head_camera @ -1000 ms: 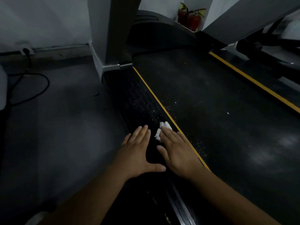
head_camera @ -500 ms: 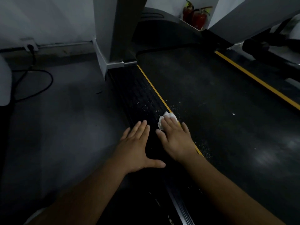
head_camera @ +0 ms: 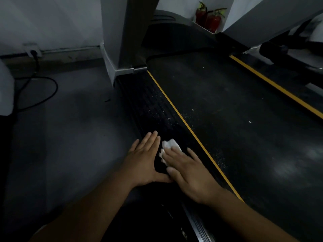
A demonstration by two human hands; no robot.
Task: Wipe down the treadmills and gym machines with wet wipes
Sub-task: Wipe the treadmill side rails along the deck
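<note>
A black treadmill lies ahead, with a ribbed left side rail [head_camera: 150, 105] and a wide dark belt [head_camera: 236, 110] parted by a yellow stripe. White specks dot the rail and the belt's edge. My right hand [head_camera: 188, 173] lies flat with straight fingers on a crumpled white wet wipe [head_camera: 168, 145], pressing it onto the side rail; part of the wipe shows beyond my fingertips. My left hand [head_camera: 146, 160] rests flat on the rail's outer edge just left of it, fingers straight, thumb spread toward the right hand.
The treadmill's grey upright post [head_camera: 120, 41] rises at the rail's far end. A black power cable [head_camera: 43, 95] loops on the grey floor at left, plugged into a wall socket [head_camera: 33, 51]. Two red fire extinguishers [head_camera: 209, 18] stand at the back. Another machine [head_camera: 283, 48] is at right.
My right hand has slid the wipe left and back toward me, off the yellow stripe onto the ribbed rail, close to my left hand. The left hand stays put.
</note>
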